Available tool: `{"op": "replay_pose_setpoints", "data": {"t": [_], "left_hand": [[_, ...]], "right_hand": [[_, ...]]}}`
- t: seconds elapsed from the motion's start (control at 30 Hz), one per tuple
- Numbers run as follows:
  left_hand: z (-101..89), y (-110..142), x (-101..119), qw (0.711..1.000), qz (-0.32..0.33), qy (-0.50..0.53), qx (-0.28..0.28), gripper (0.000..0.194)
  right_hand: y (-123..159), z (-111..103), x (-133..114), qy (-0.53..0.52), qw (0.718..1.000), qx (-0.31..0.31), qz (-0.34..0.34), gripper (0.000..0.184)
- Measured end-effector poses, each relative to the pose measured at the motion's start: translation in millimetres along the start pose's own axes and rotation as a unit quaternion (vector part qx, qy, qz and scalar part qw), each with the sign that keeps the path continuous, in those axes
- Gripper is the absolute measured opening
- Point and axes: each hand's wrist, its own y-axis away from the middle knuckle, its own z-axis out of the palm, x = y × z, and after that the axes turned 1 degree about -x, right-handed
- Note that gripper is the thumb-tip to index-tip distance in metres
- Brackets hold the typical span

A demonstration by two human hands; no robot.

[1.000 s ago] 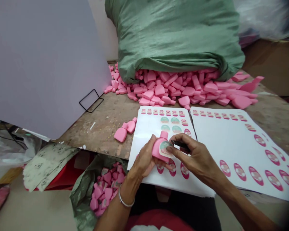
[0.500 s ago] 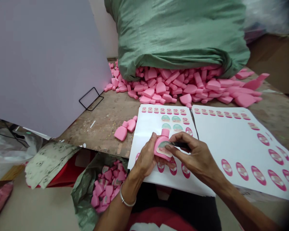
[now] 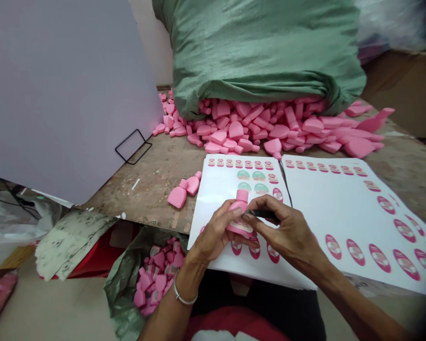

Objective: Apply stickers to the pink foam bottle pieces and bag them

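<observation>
My left hand (image 3: 215,232) is closed round a small pink plastic bottle (image 3: 240,226), its neck pointing away from me. The left thumb lies across the bottle's front, over part of a green and cream label. In my right hand (image 3: 282,225) is a slim black tool (image 3: 264,214), pinched between thumb and fingers; its exact kind is hard to make out. Its tip and the right fingertips meet the bottle's front beside the left thumb. Under both hands lies a white sticker sheet (image 3: 220,189) with pink oval, small pink and green labels.
A second sticker sheet (image 3: 323,203) lies to the right. Two pink bottles (image 3: 177,196) rest on the table's left. Behind, many more bottles (image 3: 236,130) spill from a green sack (image 3: 266,42). Below the table edge, an open green bag (image 3: 124,279) holds labelled bottles. A grey panel (image 3: 64,94) stands left.
My left thumb has moved across onto the bottle's front, covering part of the label. My right hand stays close against the bottle with the black tool.
</observation>
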Motion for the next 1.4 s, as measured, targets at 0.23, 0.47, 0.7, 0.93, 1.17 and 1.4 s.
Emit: {"op": "replay_pose_setpoints", "data": {"t": [0.23, 0.47, 0.7, 0.93, 1.17, 1.4], "left_hand": [[-10.0, 4.0, 2.4, 0.997, -0.011, 0.043, -0.060, 0.033], [-11.1, 8.8, 3.1, 0.997, -0.008, -0.022, -0.078, 0.041], [-4.1, 3.9, 1.9, 0.998, 0.007, -0.008, -0.062, 0.039], [-3.9, 1.3, -3.2, 0.999, -0.023, 0.027, -0.041, 0.036], [5.6, 6.7, -4.3, 0.999, -0.034, -0.012, -0.003, 0.047], [-55.9, 0.6, 26.4, 0.909, 0.115, -0.261, 0.304, 0.043]], "right_hand": [[2.2, -0.9, -3.5, 0.045, 0.998, -0.001, -0.031, 0.006], [3.0, -2.6, -4.0, 0.074, 0.996, -0.011, -0.055, 0.005], [7.1, 0.2, -1.0, 0.268, 0.944, 0.091, -0.168, 0.013], [-9.8, -13.2, 11.7, 0.140, 0.983, 0.120, 0.018, 0.092], [-23.7, 1.1, 42.5, 0.015, 0.994, 0.048, 0.094, 0.069], [-112.5, -71.5, 99.1, 0.312, 0.918, 0.153, 0.193, 0.049]]}}
